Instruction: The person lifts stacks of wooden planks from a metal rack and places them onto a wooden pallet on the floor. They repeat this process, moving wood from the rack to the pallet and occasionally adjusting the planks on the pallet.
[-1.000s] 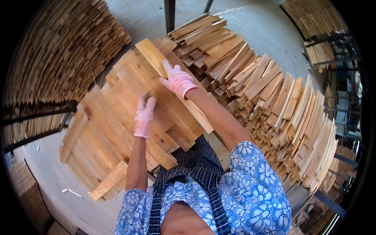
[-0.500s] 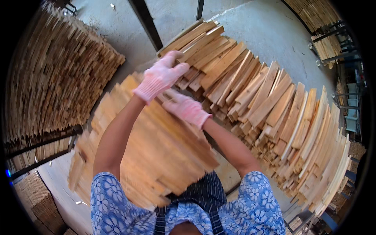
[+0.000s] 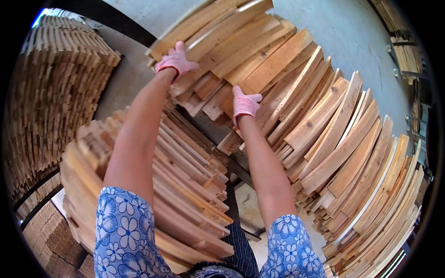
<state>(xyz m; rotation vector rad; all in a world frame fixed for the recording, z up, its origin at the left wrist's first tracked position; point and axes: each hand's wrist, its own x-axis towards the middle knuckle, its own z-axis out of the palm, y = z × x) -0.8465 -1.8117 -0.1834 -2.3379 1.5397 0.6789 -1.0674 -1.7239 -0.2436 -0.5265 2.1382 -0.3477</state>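
Both my hands wear pink-and-white knit gloves and reach to a long pile of wooden boards. My left hand lies against the board ends at the pile's far left end, its fingers spread and thumb out to the right. Nearer and to the right, my right hand touches the board ends with thumb and a finger stretched apart; its other fingers are hidden. Neither hand visibly lifts a board. Beneath my left forearm stands a second stack of boards, close to my body and slightly blurred.
A tall stack of wood strips stands at the far left. A dark metal bar crosses near the pile's far end. Bundled wood lies at lower left. More boards sit on a rack at the far right.
My hands have moved from above the near stack to the pile beyond it and spread further apart. My view has shifted, bringing that pile closer.
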